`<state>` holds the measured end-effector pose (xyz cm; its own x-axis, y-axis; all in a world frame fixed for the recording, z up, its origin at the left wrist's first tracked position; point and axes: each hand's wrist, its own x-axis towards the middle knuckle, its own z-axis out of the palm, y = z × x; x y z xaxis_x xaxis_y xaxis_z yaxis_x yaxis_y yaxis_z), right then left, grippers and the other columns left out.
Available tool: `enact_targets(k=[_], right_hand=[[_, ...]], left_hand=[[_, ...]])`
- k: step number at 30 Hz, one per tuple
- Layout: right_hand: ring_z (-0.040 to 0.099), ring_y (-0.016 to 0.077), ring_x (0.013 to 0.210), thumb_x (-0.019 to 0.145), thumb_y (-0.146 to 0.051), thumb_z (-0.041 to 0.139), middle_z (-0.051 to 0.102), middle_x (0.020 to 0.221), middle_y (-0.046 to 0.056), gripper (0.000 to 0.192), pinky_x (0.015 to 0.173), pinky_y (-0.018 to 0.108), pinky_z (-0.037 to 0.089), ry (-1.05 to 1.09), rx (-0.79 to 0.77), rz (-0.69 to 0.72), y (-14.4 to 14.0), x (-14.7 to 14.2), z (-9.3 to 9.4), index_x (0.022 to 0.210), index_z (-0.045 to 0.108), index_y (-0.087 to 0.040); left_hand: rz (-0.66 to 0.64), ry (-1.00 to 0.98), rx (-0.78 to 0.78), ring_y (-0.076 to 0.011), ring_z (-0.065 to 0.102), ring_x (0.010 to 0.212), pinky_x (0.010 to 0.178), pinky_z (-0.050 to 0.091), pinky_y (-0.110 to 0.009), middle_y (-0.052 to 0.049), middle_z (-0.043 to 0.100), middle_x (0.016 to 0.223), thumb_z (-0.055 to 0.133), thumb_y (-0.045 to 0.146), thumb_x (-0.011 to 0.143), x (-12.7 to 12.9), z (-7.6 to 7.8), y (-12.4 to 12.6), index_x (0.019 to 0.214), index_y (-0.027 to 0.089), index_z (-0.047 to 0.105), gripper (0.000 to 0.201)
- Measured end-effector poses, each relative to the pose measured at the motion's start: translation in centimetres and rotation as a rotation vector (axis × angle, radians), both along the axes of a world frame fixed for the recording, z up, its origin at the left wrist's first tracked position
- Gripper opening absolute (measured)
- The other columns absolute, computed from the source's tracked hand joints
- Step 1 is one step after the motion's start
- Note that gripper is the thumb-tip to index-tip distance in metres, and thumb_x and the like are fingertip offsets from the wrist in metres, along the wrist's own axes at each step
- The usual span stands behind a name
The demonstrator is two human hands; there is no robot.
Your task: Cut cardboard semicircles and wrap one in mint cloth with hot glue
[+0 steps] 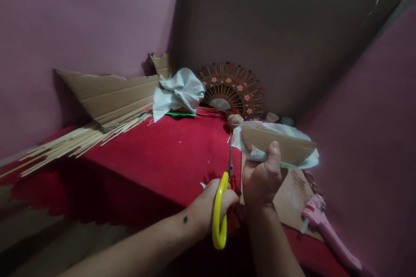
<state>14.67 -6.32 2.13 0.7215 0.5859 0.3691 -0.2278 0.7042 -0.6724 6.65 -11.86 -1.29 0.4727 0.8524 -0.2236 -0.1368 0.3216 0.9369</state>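
- The left hand (pixel 211 207) has its fingers closed through the yellow handles of the scissors (pixel 224 199); the blades point up and away, and whether they are parted is hard to make out;
- The right hand (pixel 261 177) grips a cardboard piece (pixel 282 145) backed with white fabric (pixel 305 161), thumb pressed on its front, held above the red bench (pixel 162 156); the other fingers are hidden behind it;
- A pink glue gun (pixel 325 229) lies at the right, its tip cut off by the frame edge;
- Behind: a stick fan ornament (pixel 232 91), crumpled white cloth (pixel 180 91), a cardboard sheet (pixel 110 93) and a bundle of thin sticks (pixel 71 143); small items beside the ornament are too dim to identify.
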Motion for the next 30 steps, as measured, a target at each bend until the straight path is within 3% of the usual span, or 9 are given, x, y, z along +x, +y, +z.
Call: enact_targets(k=[7,15,23,30], right_hand=[[0.064,0.0191,0.105,0.084,-0.031,0.059,0.065,0.117,0.005,0.037,0.096,0.039,0.051,-0.065,-0.067,-0.063,-0.1,0.0,-0.6,0.119,0.058,-0.019],[0.06,0.0223,0.112,0.085,-0.034,0.055,0.064,0.12,0.008,0.042,0.105,0.045,0.042,-0.223,-0.16,-0.143,-0.7,0.2,-2.0,0.123,0.056,-0.017],[0.063,0.0211,0.108,0.085,-0.033,0.057,0.065,0.119,0.007,0.042,0.097,0.04,0.049,-0.146,-0.132,-0.099,-0.6,-0.2,-2.2,0.123,0.056,-0.017],[0.065,0.0197,0.1,0.08,-0.035,0.064,0.067,0.11,0.004,0.037,0.096,0.039,0.05,-0.015,-0.13,-0.083,-0.6,-0.6,-1.3,0.112,0.061,-0.018]], left_hand=[[-0.003,0.027,0.022,-0.0132,0.048,0.033,0.033,0.036,-0.022,-0.004,0.054,0.041,0.042,0.027,0.058,0.5,-0.8,0.3,0.05,0.014,0.059,0.023],[0.071,0.079,0.035,-0.0135,0.051,0.038,0.038,0.039,-0.022,-0.004,0.054,0.043,0.042,0.027,0.064,0.7,-0.7,0.2,0.05,0.015,0.056,0.023],[0.15,0.047,0.041,-0.0125,0.05,0.035,0.035,0.039,-0.021,-0.001,0.052,0.043,0.044,0.028,0.079,1.3,-2.4,0.3,0.057,0.016,0.052,0.026],[0.106,0.104,0.064,-0.0113,0.045,0.031,0.033,0.035,-0.02,0.002,0.048,0.039,0.043,0.04,0.088,0.7,-2.2,-0.3,0.058,0.017,0.052,0.039]])
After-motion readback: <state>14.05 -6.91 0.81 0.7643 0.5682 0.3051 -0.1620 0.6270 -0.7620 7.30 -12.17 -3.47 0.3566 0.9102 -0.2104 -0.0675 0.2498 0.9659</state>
